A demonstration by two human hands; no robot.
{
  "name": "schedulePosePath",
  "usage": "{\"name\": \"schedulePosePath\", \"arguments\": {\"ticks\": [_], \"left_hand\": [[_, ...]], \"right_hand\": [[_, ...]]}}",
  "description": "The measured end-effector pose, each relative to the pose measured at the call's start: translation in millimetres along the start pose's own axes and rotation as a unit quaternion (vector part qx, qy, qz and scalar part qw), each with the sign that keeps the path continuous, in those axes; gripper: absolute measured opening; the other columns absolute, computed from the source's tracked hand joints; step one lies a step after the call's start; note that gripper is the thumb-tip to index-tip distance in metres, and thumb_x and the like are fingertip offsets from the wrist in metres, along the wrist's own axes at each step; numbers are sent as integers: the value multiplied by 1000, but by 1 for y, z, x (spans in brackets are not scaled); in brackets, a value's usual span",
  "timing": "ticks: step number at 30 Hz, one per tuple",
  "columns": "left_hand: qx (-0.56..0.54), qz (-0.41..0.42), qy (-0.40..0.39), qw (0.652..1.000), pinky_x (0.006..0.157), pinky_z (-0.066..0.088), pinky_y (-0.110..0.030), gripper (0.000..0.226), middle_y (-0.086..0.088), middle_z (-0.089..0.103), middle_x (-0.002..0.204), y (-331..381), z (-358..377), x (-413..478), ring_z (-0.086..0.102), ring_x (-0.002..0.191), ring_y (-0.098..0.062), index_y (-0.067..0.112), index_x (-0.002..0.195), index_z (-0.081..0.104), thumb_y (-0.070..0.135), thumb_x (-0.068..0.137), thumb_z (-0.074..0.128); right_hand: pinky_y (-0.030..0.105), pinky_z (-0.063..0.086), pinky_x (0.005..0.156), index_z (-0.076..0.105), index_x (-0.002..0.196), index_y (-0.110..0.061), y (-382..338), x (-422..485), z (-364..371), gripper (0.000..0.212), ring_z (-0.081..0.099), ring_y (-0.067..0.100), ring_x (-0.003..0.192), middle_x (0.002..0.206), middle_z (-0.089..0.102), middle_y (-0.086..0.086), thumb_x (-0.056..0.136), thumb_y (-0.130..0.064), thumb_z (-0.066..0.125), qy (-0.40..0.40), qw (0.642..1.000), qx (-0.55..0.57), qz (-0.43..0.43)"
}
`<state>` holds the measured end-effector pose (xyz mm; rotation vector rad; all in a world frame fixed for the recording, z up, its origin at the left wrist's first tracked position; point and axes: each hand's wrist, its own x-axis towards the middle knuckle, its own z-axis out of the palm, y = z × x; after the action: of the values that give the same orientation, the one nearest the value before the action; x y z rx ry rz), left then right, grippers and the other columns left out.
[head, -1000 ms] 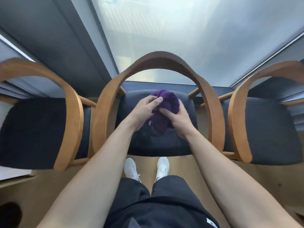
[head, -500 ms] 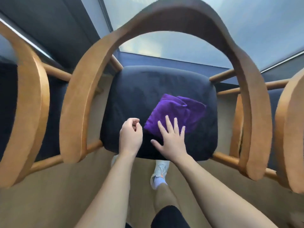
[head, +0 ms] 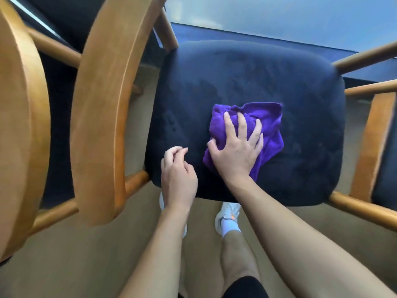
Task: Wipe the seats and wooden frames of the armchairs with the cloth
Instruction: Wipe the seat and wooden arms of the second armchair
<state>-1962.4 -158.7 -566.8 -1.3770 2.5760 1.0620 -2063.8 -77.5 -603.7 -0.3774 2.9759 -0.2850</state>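
Wiping seat [head: 236,78] centre, right hand [head: 236,153] spread on cloth [head: 270,117], left hand [head: 178,175] loosely curled, empty, at front edge; likely sweeping outward next.

Our right hand [head: 236,151] lies palm down, fingers spread and slightly bent, with the right forearm [head: 300,244] stretched forward. Our left hand [head: 178,177] sits just beside it, fingers loosely curled and holding nothing, left forearm [head: 159,244] extended.

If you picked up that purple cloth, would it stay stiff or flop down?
Probably flop: the purple cloth lies crumpled in soft folds under the right hand. It likely drags rather than slips, since the dark seat looks fuzzy.
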Motion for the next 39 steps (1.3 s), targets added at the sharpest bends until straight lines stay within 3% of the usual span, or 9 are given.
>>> {"name": "schedulePosePath", "arguments": {"ticks": [3,7,13,17,21,25,27,32,39], "left_hand": [[54,19,-31,998,99,44,-39,38,-6,55,131,-2,-9,0,51,118,-29,7,123,65,-1,89,52],[69,104,-50,991,99,48,-48,37,-12,57,131,21,-26,-1,53,123,-32,5,125,63,5,88,56],[43,213,72,974,108,40,-41,40,-14,56,133,45,-88,10,51,128,-32,4,128,61,2,88,56],[14,232,103,967,111,38,-44,42,-21,51,137,39,-123,6,47,133,-35,-3,132,56,-7,91,52],[46,250,131,958,109,40,-42,39,-15,56,136,27,-150,-10,50,131,-30,1,129,61,-5,93,50],[64,194,135,970,114,37,-42,34,-15,52,142,-7,-178,-14,45,136,-31,0,130,61,3,97,54],[42,198,107,973,113,38,-38,30,-14,53,143,-20,-185,-16,46,137,-29,-2,125,65,1,96,57],[-24,166,103,980,102,44,-27,17,-12,65,128,-26,-197,-12,60,119,-27,-1,97,74,-6,86,63],[-100,153,81,980,106,45,-25,27,-3,64,133,-30,-202,-8,56,127,-16,4,104,76,-8,85,61]], "right_hand": [[57,36,105,60,136,-32,0,-29,2,59,40,44,138,145,54,-2,79,-49,57,9,993,10,-116],[52,44,93,63,133,-29,20,-28,-3,57,47,43,127,141,58,-1,79,-44,58,-4,976,42,-213],[55,40,95,51,143,-34,1,1,-17,63,40,45,125,154,39,0,82,-48,58,-22,996,59,59],[47,37,101,52,141,-34,-42,-29,-22,52,38,37,123,153,37,-6,90,-42,61,-136,977,139,87],[30,46,100,65,114,-30,-75,-46,-59,18,59,12,115,125,60,-8,97,-28,59,-199,867,446,104],[28,50,94,68,111,-23,-109,-44,-106,16,65,4,99,106,72,-10,98,-27,59,-162,797,572,106],[35,49,102,67,116,-24,-129,-36,-122,21,64,5,106,112,71,-9,97,-30,61,-126,771,616,102],[35,43,110,52,138,-25,-179,-36,-130,50,57,6,123,134,61,-7,92,-35,68,-106,809,576,53],[39,45,109,59,134,-21,-165,-106,-125,43,60,9,121,130,65,-4,91,-22,64,-125,804,571,107]]}}
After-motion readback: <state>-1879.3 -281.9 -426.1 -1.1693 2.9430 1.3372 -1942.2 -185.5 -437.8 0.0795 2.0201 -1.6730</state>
